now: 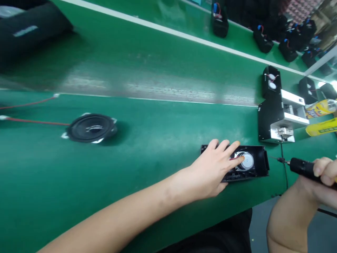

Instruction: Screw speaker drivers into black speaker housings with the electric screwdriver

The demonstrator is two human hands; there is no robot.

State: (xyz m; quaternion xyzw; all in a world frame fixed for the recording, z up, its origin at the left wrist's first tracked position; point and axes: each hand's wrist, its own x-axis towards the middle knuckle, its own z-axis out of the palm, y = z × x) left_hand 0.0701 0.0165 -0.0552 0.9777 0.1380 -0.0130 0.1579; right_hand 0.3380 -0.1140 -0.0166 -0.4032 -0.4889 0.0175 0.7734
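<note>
My left hand (213, 165) lies across a black speaker housing (259, 160) on the green bench, thumb along the near side and fingers spread over the top. A small round speaker with a silver-white back (247, 161) sits inside the housing, under my fingertips. The left part of the housing is hidden by the hand. At the right edge my right hand (325, 172) is closed around a black electric screwdriver (302, 167). Its thin bit points left, a little to the right of the housing and apart from it.
A round black speaker (92, 128) with red wires lies at left. A black-and-silver screw feeder (276, 119) stands behind the screwdriver, with yellow bottles (321, 109) beside it. Open black housings (271, 82) line the far side. A dark bag-like object (31, 31) occupies the upper left.
</note>
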